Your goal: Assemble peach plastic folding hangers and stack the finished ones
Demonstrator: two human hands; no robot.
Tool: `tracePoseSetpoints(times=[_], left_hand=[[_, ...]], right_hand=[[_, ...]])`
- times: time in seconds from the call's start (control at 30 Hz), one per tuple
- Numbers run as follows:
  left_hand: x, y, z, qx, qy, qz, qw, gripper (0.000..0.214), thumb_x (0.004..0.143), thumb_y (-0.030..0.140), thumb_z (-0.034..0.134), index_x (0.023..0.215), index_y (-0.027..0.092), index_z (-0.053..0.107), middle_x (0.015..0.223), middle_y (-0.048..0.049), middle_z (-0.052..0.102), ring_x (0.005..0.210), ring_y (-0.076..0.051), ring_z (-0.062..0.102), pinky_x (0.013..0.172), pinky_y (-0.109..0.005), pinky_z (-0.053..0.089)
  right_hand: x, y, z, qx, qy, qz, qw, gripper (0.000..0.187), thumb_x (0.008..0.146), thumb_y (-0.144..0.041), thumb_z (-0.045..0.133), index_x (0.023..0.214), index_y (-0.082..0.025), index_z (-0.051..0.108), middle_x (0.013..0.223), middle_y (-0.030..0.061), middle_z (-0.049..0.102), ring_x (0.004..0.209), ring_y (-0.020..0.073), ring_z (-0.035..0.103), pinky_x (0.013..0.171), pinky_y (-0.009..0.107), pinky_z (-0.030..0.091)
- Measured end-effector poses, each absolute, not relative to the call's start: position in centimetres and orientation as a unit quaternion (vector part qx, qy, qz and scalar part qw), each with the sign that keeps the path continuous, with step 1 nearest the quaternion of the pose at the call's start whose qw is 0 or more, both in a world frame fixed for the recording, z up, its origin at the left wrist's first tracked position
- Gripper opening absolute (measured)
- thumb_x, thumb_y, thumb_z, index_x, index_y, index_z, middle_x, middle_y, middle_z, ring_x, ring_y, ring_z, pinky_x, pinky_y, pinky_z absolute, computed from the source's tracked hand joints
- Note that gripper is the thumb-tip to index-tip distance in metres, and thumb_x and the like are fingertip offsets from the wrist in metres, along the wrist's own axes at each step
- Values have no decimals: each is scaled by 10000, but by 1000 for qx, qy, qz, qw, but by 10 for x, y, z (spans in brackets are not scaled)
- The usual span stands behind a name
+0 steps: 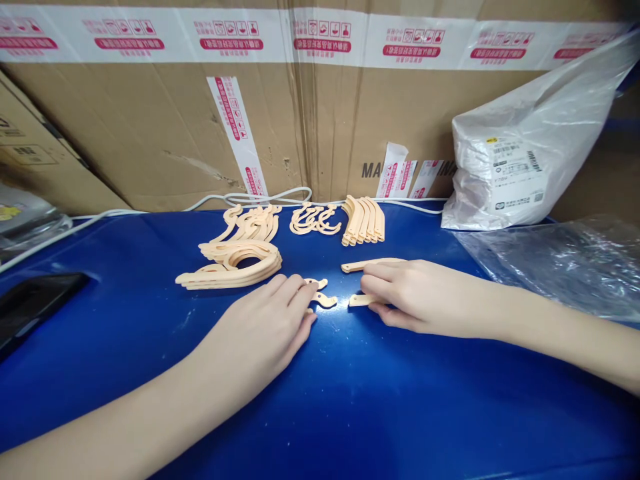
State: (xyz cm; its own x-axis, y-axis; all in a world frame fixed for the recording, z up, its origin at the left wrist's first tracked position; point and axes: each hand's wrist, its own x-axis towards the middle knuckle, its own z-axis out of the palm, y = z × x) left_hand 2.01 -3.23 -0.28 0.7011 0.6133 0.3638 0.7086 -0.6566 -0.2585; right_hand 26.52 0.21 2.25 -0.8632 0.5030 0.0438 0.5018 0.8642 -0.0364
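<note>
My left hand [273, 313] is closed over a beige curved plastic piece [327, 301] with small holes, whose ends stick out past the fingers; the rest is hidden. A second beige tip [319, 283] shows just beyond it. Opposite, my right hand [413, 297] pinches a beige hanger arm [356, 301], its holed end pointing left. Another beige arm [353, 267] lies behind that hand, partly covered by it. A small gap separates the pieces at the two hands. Left of them sit stacked looped hanger parts [230, 277].
Farther back on the blue table [320, 413] lie wavy beige pieces [253, 223], several hooks [315, 220] and a row of hanger arms [364, 221]. A white cable [200, 202] runs before a cardboard box [330, 120]. A white bag [520, 153], clear plastic [565, 267] and black phone-like object [40, 303] flank them.
</note>
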Motion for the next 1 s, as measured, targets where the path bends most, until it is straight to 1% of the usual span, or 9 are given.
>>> tracePoseSetpoints(times=[0.07, 0.13, 0.23, 0.37, 0.43, 0.57, 0.63, 0.73, 1.0], left_hand=[[24, -29, -6, -904, -348, -111, 224, 317, 929, 150, 387, 1102, 68, 640, 951, -130, 690, 832, -255, 657, 709, -369, 566], [26, -27, -9, -903, -320, -96, 269, 333, 906, 87, 373, 1095, 33, 642, 931, -144, 692, 809, -252, 650, 696, -353, 554], [29, -26, -8, -898, -302, -88, 306, 369, 860, 5, 348, 1087, 4, 638, 859, -143, 687, 750, -252, 641, 661, -355, 539], [27, -24, -4, -894, -325, -103, 290, 405, 862, -5, 308, 1110, 36, 626, 844, -127, 662, 749, -268, 636, 694, -413, 531], [24, -23, -2, -892, -347, -133, 258, 411, 874, 5, 289, 1113, 64, 618, 842, -111, 642, 746, -257, 629, 701, -411, 526], [19, -23, 1, -883, -412, -184, 131, 402, 910, 59, 275, 1197, 135, 545, 924, -78, 620, 778, -212, 636, 627, -310, 507], [19, -24, 3, -868, -451, -188, 82, 335, 976, 217, 301, 1245, 171, 495, 1002, -69, 622, 853, -218, 646, 614, -298, 497], [21, -27, 2, -851, -491, -179, 48, 376, 992, 436, 309, 1252, 211, 461, 1070, -57, 619, 920, -230, 647, 598, -286, 478], [23, -29, 0, -890, -414, -188, -30, 230, 1012, 319, 276, 1099, 234, 470, 923, 19, 628, 787, -152, 642, 607, -252, 435]], right_hand=[[264, 2, 19, -247, -968, -10, 45, 73, 895, -149, 482, 885, -161, 553, 1019, 109, 641, 1109, 232, 573, 892, 348, 476], [262, 2, 15, -236, -969, -39, 56, 97, 901, -151, 460, 908, -163, 555, 1056, 114, 628, 1125, 239, 562, 906, 365, 469], [261, 4, 10, -225, -969, -86, 50, 98, 904, -177, 462, 926, -167, 557, 1029, 99, 613, 952, 220, 609, 793, 349, 487], [260, 5, 3, -207, -966, -150, 52, 143, 931, -200, 444, 989, -159, 567, 833, 40, 608, 684, 175, 589, 603, 304, 434], [260, 6, 0, -198, -962, -176, 64, 187, 954, -209, 416, 1029, -142, 574, 753, 21, 597, 590, 156, 561, 548, 295, 395], [260, 4, -6, -201, -958, -177, 103, 260, 999, -247, 359, 1108, -130, 564, 730, 9, 607, 530, 124, 561, 498, 270, 364], [260, 3, -7, -213, -953, -179, 123, 271, 1010, -267, 349, 1135, -144, 555, 736, 1, 617, 512, 113, 568, 474, 258, 354], [259, 2, -9, -225, -943, -199, 146, 259, 1015, -277, 356, 1148, -162, 546, 738, -10, 636, 507, 111, 585, 456, 247, 346], [259, 1, -9, -221, -930, -213, 203, 235, 1016, -297, 368, 1115, -164, 534, 754, -6, 679, 559, 115, 614, 483, 234, 387]])
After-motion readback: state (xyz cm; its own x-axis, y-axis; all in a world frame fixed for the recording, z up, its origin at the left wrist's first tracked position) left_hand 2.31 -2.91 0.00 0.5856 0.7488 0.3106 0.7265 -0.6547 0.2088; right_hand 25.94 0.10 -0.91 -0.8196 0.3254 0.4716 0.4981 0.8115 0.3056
